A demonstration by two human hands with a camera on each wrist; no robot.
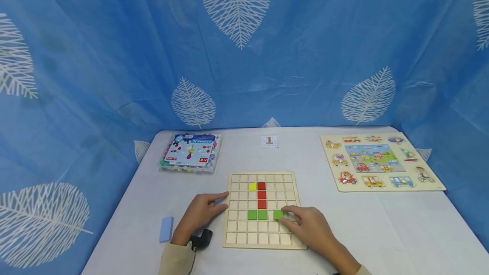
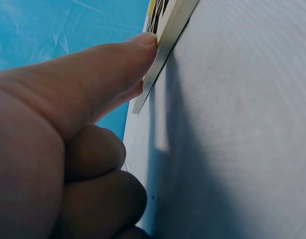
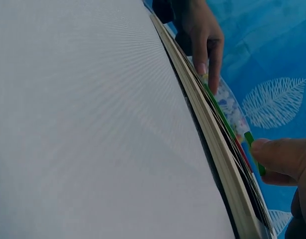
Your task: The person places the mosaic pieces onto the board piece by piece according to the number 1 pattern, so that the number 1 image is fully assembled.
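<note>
A square wooden grid board (image 1: 252,238) lies flat on the white table. Its cells hold a yellow piece (image 1: 252,186) with a rounded or slanted edge, a column of red square tiles (image 1: 261,195), and two green tiles (image 1: 257,214) side by side below. Between thumb and forefinger, my right hand (image 1: 309,225) pinches another green square tile (image 1: 277,215) at the same row, one cell to the right; the right wrist view shows this tile (image 3: 249,138) tilted above the board. Thumb and forefinger of my left hand (image 1: 202,211) touch the board's left edge, other fingers curled under.
A small pattern card (image 1: 269,141) lies behind the board. At the back left sits a clear box (image 1: 189,152) of colourful parts; at the back right, a wooden vehicle puzzle (image 1: 376,162). A light blue block (image 1: 166,229) lies left of my left wrist.
</note>
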